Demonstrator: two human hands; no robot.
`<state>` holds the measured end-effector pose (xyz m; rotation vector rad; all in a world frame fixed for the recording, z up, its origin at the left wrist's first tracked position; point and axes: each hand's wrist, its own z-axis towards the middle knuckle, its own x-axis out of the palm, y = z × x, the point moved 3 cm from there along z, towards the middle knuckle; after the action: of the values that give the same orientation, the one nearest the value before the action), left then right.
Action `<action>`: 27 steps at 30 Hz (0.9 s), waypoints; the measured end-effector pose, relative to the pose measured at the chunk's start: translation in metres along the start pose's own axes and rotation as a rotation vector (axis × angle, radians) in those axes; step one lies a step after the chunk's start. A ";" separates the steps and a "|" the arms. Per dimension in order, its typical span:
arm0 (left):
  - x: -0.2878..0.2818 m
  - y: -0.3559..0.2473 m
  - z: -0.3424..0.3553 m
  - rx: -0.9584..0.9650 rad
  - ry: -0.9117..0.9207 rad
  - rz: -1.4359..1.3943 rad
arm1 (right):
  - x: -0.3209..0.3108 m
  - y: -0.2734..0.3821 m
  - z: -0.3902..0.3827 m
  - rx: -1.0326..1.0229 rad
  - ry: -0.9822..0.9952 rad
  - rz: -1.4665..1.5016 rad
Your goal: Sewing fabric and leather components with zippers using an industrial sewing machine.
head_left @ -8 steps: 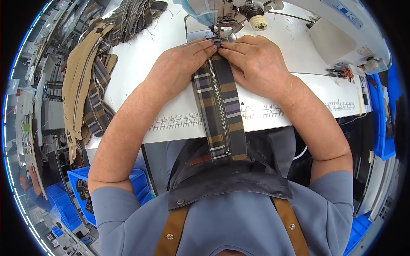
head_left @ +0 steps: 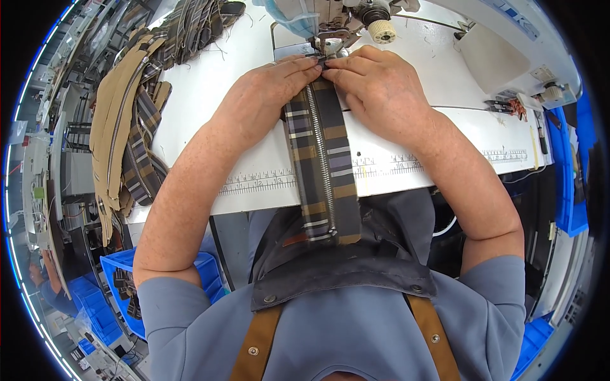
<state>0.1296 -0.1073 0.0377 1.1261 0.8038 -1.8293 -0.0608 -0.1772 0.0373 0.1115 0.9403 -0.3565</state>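
A plaid fabric strip with a metal zipper down its middle runs from the sewing machine toward me, its near end hanging past the table edge over my apron. My left hand lies on the strip's far end, fingers close together, fingertips just short of the presser foot. From the other side, my right hand grips the same end with thumb and fingers, its fingertips almost meeting the left ones. Fabric under the fingertips is mostly hidden.
Tan and plaid zipper pieces lie at the table's left, with more plaid strips behind them. A ruler scale runs along the white table's front edge. Blue bins stand below left. Small tools lie at the right.
The strip's near end has shifted slightly left and toward me. Both hands keep their hold near the presser foot, with only a slight shift.
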 end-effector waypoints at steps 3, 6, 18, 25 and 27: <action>-0.001 0.001 0.002 -0.048 0.018 -0.068 | 0.000 -0.002 0.000 0.011 -0.008 0.022; -0.005 -0.009 -0.001 0.051 -0.023 0.103 | -0.005 0.000 0.002 0.021 0.000 0.062; -0.009 -0.019 -0.006 0.065 -0.069 -0.032 | -0.005 0.001 0.002 0.047 0.041 0.074; -0.010 -0.018 -0.006 0.032 -0.063 -0.109 | -0.004 0.001 0.001 0.029 0.000 0.063; -0.011 -0.018 -0.006 0.023 -0.059 -0.136 | -0.005 0.001 0.002 0.028 -0.008 0.064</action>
<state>0.1191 -0.0911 0.0470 1.0489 0.8445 -1.9790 -0.0616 -0.1752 0.0422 0.1653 0.9224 -0.3103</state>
